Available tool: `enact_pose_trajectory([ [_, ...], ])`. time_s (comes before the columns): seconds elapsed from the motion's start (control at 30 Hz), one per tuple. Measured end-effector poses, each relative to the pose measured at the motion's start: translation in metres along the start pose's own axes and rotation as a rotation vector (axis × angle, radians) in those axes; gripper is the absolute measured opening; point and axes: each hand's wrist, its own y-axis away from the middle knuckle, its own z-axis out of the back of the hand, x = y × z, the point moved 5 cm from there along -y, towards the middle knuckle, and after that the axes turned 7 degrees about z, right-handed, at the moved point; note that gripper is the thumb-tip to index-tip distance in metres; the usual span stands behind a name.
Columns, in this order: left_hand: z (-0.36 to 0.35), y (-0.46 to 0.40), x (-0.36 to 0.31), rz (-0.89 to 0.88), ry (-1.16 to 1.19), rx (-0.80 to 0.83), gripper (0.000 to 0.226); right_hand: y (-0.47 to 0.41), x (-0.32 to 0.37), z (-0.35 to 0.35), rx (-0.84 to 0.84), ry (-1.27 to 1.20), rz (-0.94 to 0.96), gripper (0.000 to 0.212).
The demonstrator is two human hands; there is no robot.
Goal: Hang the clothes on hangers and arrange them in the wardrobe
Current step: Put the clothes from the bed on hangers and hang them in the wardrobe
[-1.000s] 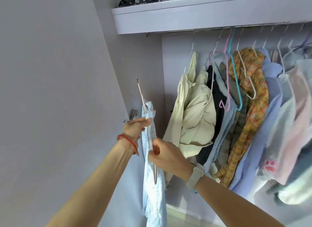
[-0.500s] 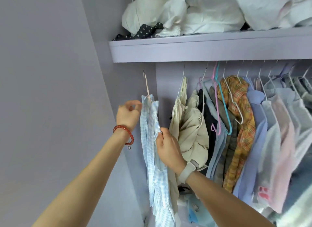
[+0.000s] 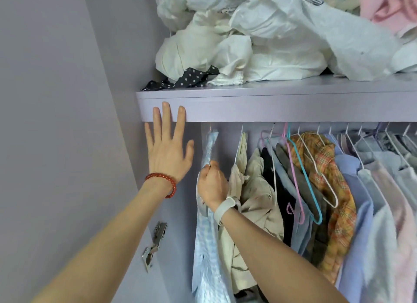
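Observation:
A light blue checked shirt (image 3: pixel 206 246) hangs on a hanger at the far left end of the wardrobe, its top up under the shelf where the rail is hidden. My right hand (image 3: pixel 212 185) grips the shirt's upper part, fingers curled round the cloth. My left hand (image 3: pixel 168 149) is spread flat, fingertips against the front edge of the lilac shelf (image 3: pixel 282 107). To the right hang a cream garment (image 3: pixel 252 190), dark and blue clothes, an orange plaid shirt (image 3: pixel 325 167) and pale blue and pink shirts (image 3: pixel 383 201).
Two bare hangers, pink (image 3: pixel 293 178) and teal (image 3: pixel 304 178), hang among the clothes. White bundled cloth (image 3: pixel 259 36) and a black dotted piece (image 3: pixel 187 78) pile on the shelf. The open door (image 3: pixel 45 122) stands at left, its metal hinge (image 3: pixel 155 241) low.
The blue shirt rose up to the rail. My left hand let go of the hanger and moved up to the shelf edge. My right hand kept its grip on the shirt.

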Motion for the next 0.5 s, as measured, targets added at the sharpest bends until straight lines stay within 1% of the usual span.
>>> enact_pose_trajectory([
  [0.1,-0.006,-0.001,0.006,-0.034,0.037,-0.065,0.067,0.001,-0.031,0.014,-0.221,0.067,-0.055,0.025],
  [0.17,-0.009,-0.002,0.007,-0.039,0.068,-0.096,0.065,0.006,-0.058,0.032,-0.341,0.013,-0.090,0.026],
  [0.2,-0.011,-0.002,0.007,-0.040,0.084,-0.110,0.066,0.008,-0.070,0.040,-0.372,-0.005,-0.106,0.030],
  [0.27,-0.015,-0.002,0.006,-0.033,0.118,-0.138,0.067,0.009,-0.083,0.051,-0.394,0.017,-0.088,0.033],
  [0.33,-0.018,-0.003,0.004,-0.013,0.154,-0.162,0.070,0.009,-0.079,0.055,-0.401,0.028,-0.015,0.027],
  [0.4,-0.020,-0.003,0.003,0.003,0.181,-0.175,0.071,0.009,-0.067,0.046,-0.335,0.042,0.042,0.021],
  [0.5,-0.020,-0.003,0.005,-0.010,0.179,-0.185,0.071,-0.001,-0.048,0.031,-0.266,0.068,0.071,0.024],
])
